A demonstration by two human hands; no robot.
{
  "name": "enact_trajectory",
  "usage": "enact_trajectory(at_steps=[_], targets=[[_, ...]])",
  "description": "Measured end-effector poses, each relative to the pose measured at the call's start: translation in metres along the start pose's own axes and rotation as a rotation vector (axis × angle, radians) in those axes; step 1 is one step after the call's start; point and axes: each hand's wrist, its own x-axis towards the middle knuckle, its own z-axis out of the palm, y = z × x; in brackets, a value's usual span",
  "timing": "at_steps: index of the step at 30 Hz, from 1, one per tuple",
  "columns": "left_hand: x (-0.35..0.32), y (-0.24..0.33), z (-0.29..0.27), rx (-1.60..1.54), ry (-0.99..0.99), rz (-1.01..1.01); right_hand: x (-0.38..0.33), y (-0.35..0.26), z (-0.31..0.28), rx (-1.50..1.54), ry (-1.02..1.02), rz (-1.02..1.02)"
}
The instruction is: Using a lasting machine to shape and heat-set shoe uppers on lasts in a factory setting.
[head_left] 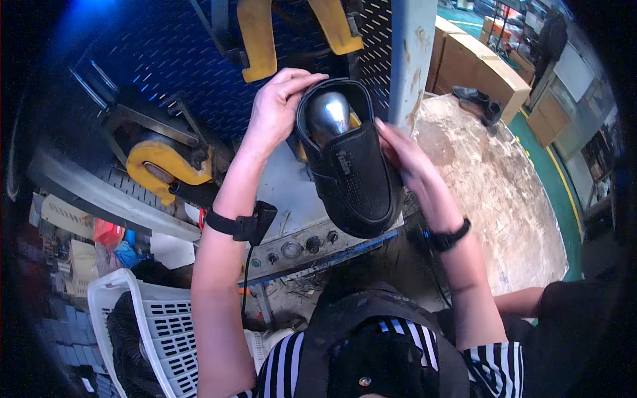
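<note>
A black shoe (361, 182) is in front of me, its toe pointing back toward my body and its opening at the far end. Inside the opening shows a shiny rounded metal form (330, 114); whether the shoe touches it all round is hidden. My left hand (277, 109) pinches the far left edge of the collar between thumb and fingers. Along the right side lies my right hand (408, 156), closed against the upper, with some of its fingers hidden behind the shoe. Beyond the shoe are the yellow arms (259, 43) of a machine.
A control panel (292, 249) with knobs and a gauge lies below the shoe. At left are another yellow clamp (159, 166) and a white plastic crate (166, 338) with dark items. A grey post (405, 60), a worn board (511, 199), dark shoes (476, 99) and cardboard boxes (484, 69) stand right.
</note>
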Motion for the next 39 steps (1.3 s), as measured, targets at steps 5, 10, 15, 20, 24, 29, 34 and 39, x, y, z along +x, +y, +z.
enact_trajectory(at_steps=[5, 10, 15, 20, 24, 29, 34, 39], targets=[[0.0, -0.008, 0.001, 0.186, 0.056, 0.143, -0.095, 0.064, 0.014, 0.493, 0.231, 0.212], [-0.006, -0.008, 0.004, 0.246, 0.098, 0.223, -0.071, 0.099, 0.038, 0.705, 0.533, 0.223], [-0.017, -0.012, 0.01, 0.354, 0.227, 0.398, -0.025, 0.161, 0.039, 0.453, 0.622, -0.021], [-0.035, -0.005, 0.015, 0.368, 0.279, 0.402, 0.049, 0.196, -0.004, -0.527, 0.752, -0.261], [-0.057, 0.002, 0.029, 0.257, 0.239, 0.338, 0.104, 0.234, -0.04, -0.487, 0.822, -0.536], [-0.182, -0.03, 0.04, 0.105, 0.217, -0.115, 0.095, 0.218, -0.005, -0.219, 0.724, -0.499], [-0.279, -0.029, 0.061, -0.182, 0.007, -0.42, 0.102, 0.219, -0.015, -0.397, 0.798, -0.589], [-0.299, -0.018, 0.059, -0.315, -0.073, -0.495, 0.118, 0.199, 0.017, -0.142, 0.648, -0.536]])
